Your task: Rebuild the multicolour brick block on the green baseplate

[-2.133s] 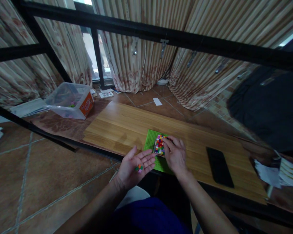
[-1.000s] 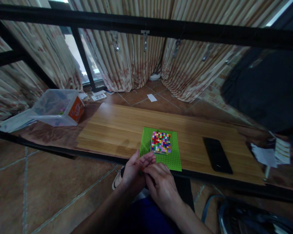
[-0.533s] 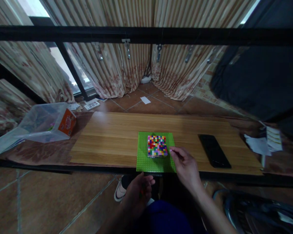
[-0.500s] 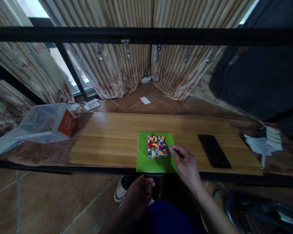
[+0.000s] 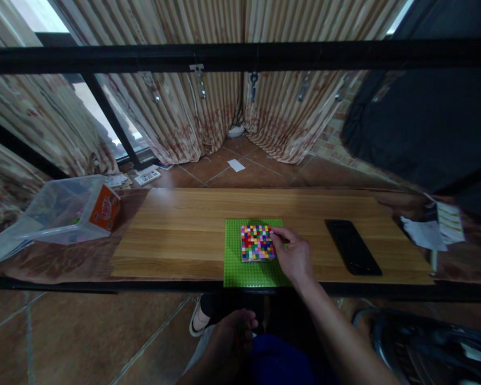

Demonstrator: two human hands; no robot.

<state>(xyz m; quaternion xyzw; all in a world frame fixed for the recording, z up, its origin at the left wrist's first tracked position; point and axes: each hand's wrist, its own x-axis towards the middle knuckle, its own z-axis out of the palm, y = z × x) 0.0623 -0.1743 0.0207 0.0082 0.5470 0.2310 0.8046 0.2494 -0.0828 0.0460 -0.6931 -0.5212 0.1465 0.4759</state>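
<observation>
A square block of small multicoloured building bricks (image 5: 257, 243) sits on a green studded baseplate (image 5: 232, 267). My right hand (image 5: 292, 254) is at the block's upper right edge, thumb and forefinger pinched together. Whatever lies between those fingertips is too small to make out. Below the table's front edge, over my lap, my left hand (image 5: 236, 329) is half curled with its palm turned inward. Its fingers are dark and partly hidden, and I cannot see clearly what they hold.
The baseplate lies on a wooden tabletop (image 5: 176, 230). To its right is a black phone (image 5: 353, 247). At the far left stands a clear plastic box (image 5: 64, 208) with an orange label and a few coloured pieces inside. A black bar (image 5: 224, 58) crosses above the table.
My right hand has moved left, from beside the brick block to its upper right edge. My left hand has dropped slightly lower, and the view has shifted a little.
</observation>
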